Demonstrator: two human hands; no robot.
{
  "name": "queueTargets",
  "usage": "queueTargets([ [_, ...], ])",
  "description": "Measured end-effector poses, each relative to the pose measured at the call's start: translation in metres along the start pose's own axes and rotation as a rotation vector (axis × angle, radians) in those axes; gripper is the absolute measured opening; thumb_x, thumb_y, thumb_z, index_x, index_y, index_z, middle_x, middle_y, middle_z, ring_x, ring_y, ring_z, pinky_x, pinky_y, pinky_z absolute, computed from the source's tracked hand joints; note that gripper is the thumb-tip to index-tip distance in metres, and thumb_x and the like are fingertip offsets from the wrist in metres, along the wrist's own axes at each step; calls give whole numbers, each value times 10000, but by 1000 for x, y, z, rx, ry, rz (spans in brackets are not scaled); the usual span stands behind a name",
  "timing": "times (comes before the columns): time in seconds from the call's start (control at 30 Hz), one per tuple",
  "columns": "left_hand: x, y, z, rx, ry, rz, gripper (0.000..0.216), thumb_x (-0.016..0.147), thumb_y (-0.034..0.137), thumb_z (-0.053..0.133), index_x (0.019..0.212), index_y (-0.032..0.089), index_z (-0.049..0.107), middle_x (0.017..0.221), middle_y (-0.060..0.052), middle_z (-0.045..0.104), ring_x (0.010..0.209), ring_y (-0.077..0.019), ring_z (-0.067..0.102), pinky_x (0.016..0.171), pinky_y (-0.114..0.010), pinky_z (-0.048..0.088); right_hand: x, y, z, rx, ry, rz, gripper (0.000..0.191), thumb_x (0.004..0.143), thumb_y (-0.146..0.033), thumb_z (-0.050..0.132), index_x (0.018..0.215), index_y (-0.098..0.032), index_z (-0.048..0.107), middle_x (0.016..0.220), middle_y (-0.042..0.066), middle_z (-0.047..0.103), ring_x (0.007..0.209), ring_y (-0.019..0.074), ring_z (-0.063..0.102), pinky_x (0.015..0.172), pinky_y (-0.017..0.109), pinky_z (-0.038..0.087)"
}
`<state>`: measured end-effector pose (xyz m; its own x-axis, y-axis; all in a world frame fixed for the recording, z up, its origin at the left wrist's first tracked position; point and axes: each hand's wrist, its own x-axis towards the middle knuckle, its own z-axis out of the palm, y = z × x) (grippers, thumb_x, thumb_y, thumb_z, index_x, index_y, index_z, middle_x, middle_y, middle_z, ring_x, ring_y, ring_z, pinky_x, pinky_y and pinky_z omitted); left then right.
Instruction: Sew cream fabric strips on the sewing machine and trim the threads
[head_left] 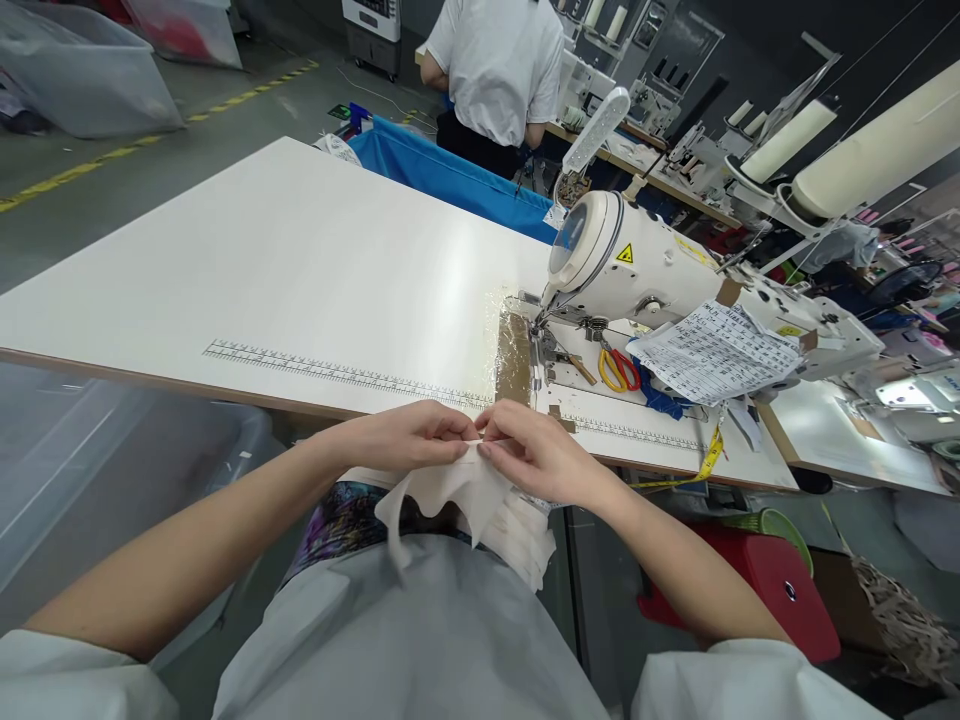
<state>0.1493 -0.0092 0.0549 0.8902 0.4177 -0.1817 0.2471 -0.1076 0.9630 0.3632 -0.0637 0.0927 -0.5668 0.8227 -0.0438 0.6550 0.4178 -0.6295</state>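
Cloth (469, 488) pinched in both hands at the table edge

Pale piece, held up at its top edge, free part drooping in folds over the lap. Left hand (429, 436) and right hand (538, 452) nearly meet; thumb and fingers of each close together on the material. More pale pieces (525, 540) lie on the lap, under the right hand. Just beyond: white table (337, 260), with a printed ruler strip (345, 374) near its front edge. Sewing machine (660, 260) ahead to the right, handwritten sheet (712, 352) taped on. Farther off, blue fabric bin (457, 172); behind it, a person in a white shirt (499, 70), back turned.
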Motion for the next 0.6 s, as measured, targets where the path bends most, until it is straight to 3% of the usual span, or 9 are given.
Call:
queueTargets([
  [0.07,1,1,2,-6,21,-2,256,889,372,517,861,139,620,671,17,412,595,-114,321,538,-242,261,-1,0,2,-5,4,51,137,936,-244,473,806,-202,476,725,-34,493,675,114,448,612,238,315],
  [0.13,2,1,5,-1,49,0,273,886,394,526,868,137,617,700,8,456,619,-119,359,552,-237,281,-1,0,4,-9,20,86,146,930,-251,474,793,-202,464,673,-51,445,638,108,409,601,238,298],
  [0.47,6,-7,8,-42,59,-29,405,883,532,537,837,137,614,707,-5,500,652,-134,436,564,-226,335,0,3,14,-41,38,112,180,920,-248,457,752,-208,408,652,-48,433,615,109,389,585,251,276],
  [0.6,6,-5,8,-39,43,-32,389,889,516,538,756,151,557,665,12,438,609,-119,378,534,-230,283,-1,3,12,-75,3,134,87,924,-259,476,850,-212,474,744,-23,531,685,132,456,609,258,310],
])
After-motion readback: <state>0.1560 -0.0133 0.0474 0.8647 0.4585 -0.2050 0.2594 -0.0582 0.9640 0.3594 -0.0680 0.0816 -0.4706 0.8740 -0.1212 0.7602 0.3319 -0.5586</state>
